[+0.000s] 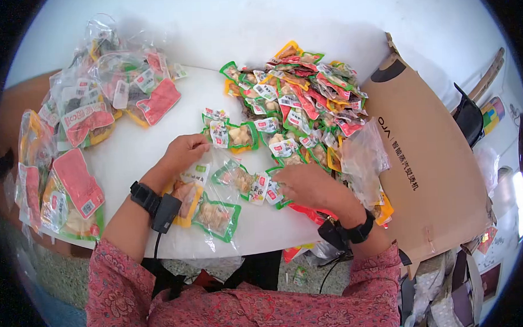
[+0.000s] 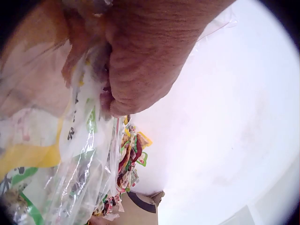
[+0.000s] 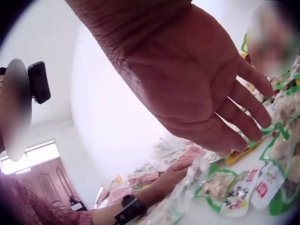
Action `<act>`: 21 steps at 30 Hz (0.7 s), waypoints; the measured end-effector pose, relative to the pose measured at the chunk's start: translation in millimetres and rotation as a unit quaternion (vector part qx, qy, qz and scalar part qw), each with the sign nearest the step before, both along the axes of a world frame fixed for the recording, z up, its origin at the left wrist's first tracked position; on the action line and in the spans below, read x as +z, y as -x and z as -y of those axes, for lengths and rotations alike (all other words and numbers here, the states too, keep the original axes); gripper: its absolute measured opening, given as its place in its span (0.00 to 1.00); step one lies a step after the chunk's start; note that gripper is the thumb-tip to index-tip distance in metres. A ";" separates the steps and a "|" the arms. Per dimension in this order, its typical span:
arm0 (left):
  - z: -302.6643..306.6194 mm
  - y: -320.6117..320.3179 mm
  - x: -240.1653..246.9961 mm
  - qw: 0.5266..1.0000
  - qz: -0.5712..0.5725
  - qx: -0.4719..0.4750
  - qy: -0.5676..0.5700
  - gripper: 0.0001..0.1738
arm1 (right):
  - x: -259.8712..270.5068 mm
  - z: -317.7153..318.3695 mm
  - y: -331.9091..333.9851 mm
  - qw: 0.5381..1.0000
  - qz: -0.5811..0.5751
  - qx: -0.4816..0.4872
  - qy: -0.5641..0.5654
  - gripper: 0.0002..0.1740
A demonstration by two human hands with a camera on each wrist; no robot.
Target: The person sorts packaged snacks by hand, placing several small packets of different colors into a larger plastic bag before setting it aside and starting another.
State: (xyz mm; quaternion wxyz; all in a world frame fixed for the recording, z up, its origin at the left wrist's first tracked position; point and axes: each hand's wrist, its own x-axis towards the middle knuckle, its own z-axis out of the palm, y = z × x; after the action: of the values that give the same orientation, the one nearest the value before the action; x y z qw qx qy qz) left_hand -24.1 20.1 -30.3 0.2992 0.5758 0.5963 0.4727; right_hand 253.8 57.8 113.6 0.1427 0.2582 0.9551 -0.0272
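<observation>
My left hand (image 1: 185, 153) grips the mouth of a clear plastic bag (image 2: 89, 164) at the left of the work area. Inside the bag lie a yellow-edged food packet (image 1: 186, 201) and a green-edged packet (image 1: 217, 218). In the right wrist view my right hand (image 3: 183, 84) has its fingers spread, palm showing, above loose packets. Close by its fingertips are green-edged packets (image 3: 218, 187) with white labels. From the head view, the back of that hand hides part of the packets beneath it.
A heap of small food packets (image 1: 305, 93) spreads at the back right, beside a cardboard box (image 1: 428, 157). Clear filled bags (image 1: 92, 106) are piled on the left of the white table (image 1: 140, 162). A crumpled clear bag (image 1: 365, 154) lies right of my right hand.
</observation>
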 end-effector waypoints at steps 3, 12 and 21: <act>0.6 -0.4 1.1 1.000 0.013 -0.004 0.003 0.09 | 4.9 15.0 1.4 0.997 -0.054 0.058 0.026 0.16; 0.4 -0.6 2.9 0.999 0.037 -0.010 0.014 0.08 | 11.8 28.4 5.0 0.994 0.023 0.059 0.094 0.16; 0.0 -0.9 1.4 0.999 0.047 -0.012 0.025 0.07 | 34.8 -84.2 -17.5 0.970 -0.116 0.017 -0.212 0.15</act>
State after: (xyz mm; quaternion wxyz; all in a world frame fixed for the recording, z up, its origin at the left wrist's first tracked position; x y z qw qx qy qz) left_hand -23.3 20.1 -29.0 0.3465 0.5522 0.5864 0.4807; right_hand 271.3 142.0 148.4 -0.0263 0.2615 0.9533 0.1491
